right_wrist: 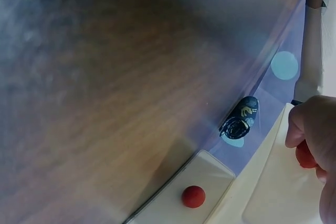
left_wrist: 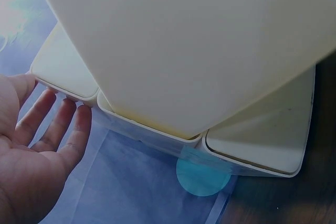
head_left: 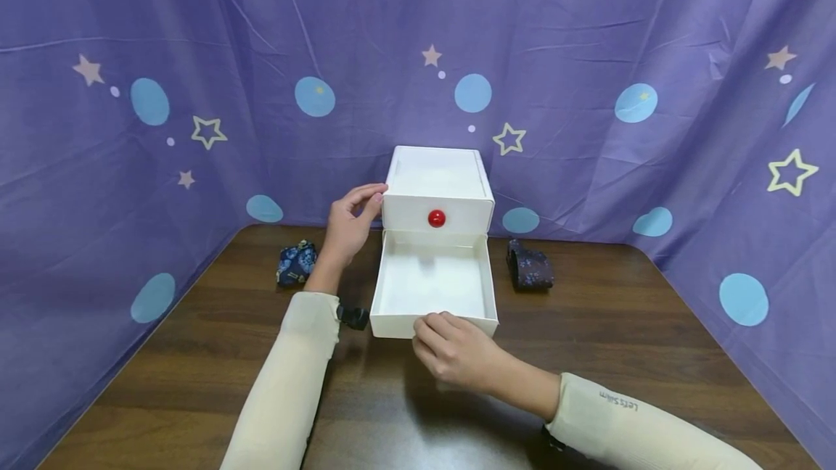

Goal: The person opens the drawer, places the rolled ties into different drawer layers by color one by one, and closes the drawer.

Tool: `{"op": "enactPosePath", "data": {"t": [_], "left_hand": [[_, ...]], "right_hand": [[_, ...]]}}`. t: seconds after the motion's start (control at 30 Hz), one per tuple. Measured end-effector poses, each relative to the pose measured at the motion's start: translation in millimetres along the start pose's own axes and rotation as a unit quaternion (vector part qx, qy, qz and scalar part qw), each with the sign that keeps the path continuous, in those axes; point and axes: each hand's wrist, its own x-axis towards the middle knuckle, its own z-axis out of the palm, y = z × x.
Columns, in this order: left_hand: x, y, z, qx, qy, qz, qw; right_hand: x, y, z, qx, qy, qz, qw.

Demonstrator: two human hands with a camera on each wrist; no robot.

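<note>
A white drawer cabinet (head_left: 439, 172) stands at the back of the table, its middle drawer (head_left: 431, 285) pulled far out. The drawer's inside shows no contents in the head view. My right hand (head_left: 457, 350) is at the front of this drawer, pinching its red knob (right_wrist: 305, 155). My left hand (head_left: 349, 220) touches the cabinet's left side near the top, its fingertips (left_wrist: 84, 109) set against the edge with the fingers spread and fairly straight. Another red knob (head_left: 437, 218) sits on the closed top drawer. Below the open one, the bottom drawer (left_wrist: 257, 140) is closed.
A rolled blue patterned necktie (head_left: 297, 263) lies left of the cabinet, close to my left forearm. On the right is a rolled dark floral necktie (head_left: 530, 267). Behind the wooden table (head_left: 620, 332) hangs a purple curtain (head_left: 555, 42) with stars and blue dots.
</note>
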Motion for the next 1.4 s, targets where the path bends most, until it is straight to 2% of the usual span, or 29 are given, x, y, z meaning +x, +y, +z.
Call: {"op": "enactPosePath", "data": {"t": [0.27, 0.37, 0.57, 0.77, 0.97, 1.17, 1.4], "left_hand": [[-0.6, 0.0, -0.5, 0.000, -0.003, 0.001, 1.0000], [3.0, -8.6, -1.1, -0.002, -0.002, -0.001, 1.0000], [9.2, -27.9, -3.8, -0.004, 0.000, 0.001, 1.0000], [9.0, -30.3, -3.6, -0.006, 0.004, 0.011, 0.9999], [8.5, -30.0, -2.7, -0.007, 0.005, 0.012, 0.9999], [8.2, -29.9, -2.6, -0.002, 0.007, 0.009, 0.9999], [9.3, -30.4, -3.4, -0.010, 0.004, 0.015, 0.9998]], "right_hand": [[-1.0, 1.7, -6.8, 0.009, -0.039, -0.013, 0.9991], [-0.5, 3.2, -9.6, 0.017, -0.039, -0.017, 0.9989], [8.3, 11.2, -16.5, 0.031, -0.013, -0.009, 0.9994], [16.9, 26.7, -23.1, 0.023, -0.004, 0.027, 0.9994], [14.3, 43.9, -23.9, 0.046, -0.029, 0.073, 0.9958], [5.1, 66.2, -26.5, 0.100, -0.039, 0.132, 0.9855], [-12.2, 94.4, -28.9, 0.151, -0.011, 0.188, 0.9704]]}}
